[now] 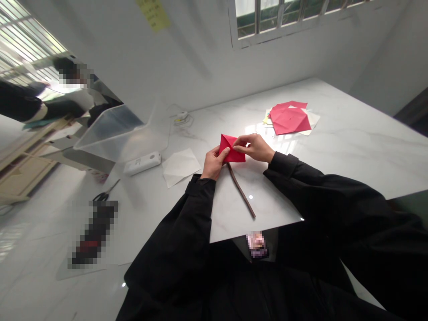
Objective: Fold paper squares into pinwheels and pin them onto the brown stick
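A folded red paper (230,150) is held just above the white marble table (351,142) in front of me. My left hand (213,163) pinches its lower left corner, fingers closed on the paper. My right hand (254,147) pinches the right side, fingertips pressed on a fold near the top edge. A thin brown stick (241,191) lies on the table below the paper, running toward the table's near edge. Both my sleeves are black.
A stack of red, white and yellow sheets (289,118) lies at the back right. A white sheet (179,166), a white box (142,163), a clear plastic bin (117,133) and scissors (106,192) sit to the left. Another person stands far left.
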Motion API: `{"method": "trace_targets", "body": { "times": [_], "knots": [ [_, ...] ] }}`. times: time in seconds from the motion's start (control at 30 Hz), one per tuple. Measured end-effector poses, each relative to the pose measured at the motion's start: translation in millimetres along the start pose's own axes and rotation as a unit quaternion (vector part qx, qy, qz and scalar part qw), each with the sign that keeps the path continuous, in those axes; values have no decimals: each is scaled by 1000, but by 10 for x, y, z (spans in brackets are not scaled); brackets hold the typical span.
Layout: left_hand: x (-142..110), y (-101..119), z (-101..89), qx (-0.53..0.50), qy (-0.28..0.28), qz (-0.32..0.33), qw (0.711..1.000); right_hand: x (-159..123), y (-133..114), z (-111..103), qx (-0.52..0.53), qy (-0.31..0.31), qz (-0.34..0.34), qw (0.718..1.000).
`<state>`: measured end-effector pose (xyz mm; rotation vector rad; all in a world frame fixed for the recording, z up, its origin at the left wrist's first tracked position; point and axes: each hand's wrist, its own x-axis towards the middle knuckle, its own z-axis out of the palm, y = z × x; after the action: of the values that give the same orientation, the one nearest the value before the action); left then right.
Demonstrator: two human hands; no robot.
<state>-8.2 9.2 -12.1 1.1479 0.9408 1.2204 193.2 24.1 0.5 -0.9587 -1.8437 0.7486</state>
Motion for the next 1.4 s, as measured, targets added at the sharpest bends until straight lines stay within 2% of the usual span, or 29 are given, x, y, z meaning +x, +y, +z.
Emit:
{"method": "trace_targets", "body": {
  "times": [0.3,0.4,0.47,0.57,0.7,0.87,1.0,1.1,1.17,1.23,1.3,1.4],
  "knots": [
    [41,-54,-27,11,17,7,1000,35,-44,-34,129,-14,72,989],
    [43,-43,-29,2,33,3,999,53,-63,-70,137,17,86,987],
    [50,-33,-40,-3,51,-9,999,65,-20,-122,95,56,71,991],
    [70,-15,-79,-10,80,-32,996,71,140,-223,-39,98,43,994],
    [78,29,-136,-36,105,-45,993,70,404,-353,-188,98,43,976],
    [45,94,-139,-76,65,-48,994,83,607,-488,-255,133,59,956],
    [46,100,-130,-100,54,-41,993,79,609,-537,-253,123,71,957],
    [59,92,-135,-109,53,-36,992,67,423,-461,-186,121,37,974],
    [68,84,-130,-115,52,-30,992,44,219,-327,-120,117,-16,986],
    [76,74,-112,-121,51,-23,991,3,11,-142,-63,94,-38,993],
    [83,62,-88,-130,47,-16,990,-44,-141,51,-1,60,-30,998],
    [92,44,-62,-137,48,-2,989,-90,-212,246,110,33,8,993]
  ]
}}
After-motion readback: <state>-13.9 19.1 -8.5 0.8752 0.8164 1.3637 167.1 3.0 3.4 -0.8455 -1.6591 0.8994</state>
